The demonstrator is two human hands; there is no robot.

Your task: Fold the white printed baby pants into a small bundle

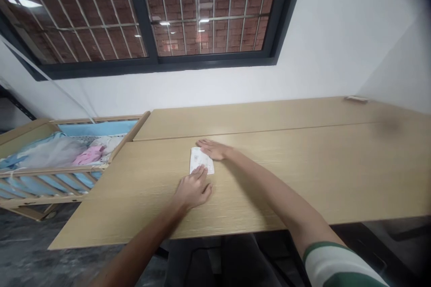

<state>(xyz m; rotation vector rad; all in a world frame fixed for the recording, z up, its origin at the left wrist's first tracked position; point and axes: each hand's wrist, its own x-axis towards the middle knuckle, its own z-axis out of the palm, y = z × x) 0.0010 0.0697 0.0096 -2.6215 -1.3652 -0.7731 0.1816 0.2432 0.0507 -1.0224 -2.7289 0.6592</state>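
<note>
A small white sheet of paper (200, 159) with faint print lies flat on the light wood table (141, 188). My left hand (194, 188) rests at its near edge, fingertips on the paper and the thumb held apart. Across the paper's far right corner lies my right hand (213, 149), flat with fingers stretched out to the left. Part of that corner is hidden under the right hand. Neither hand grips anything.
Left of the table stands a wooden crib (63, 172) with blue lining, bedding and a pink cloth (89, 155). A barred window (208, 13) is in the wall behind. A small flat object (356, 99) lies at the table's far right edge.
</note>
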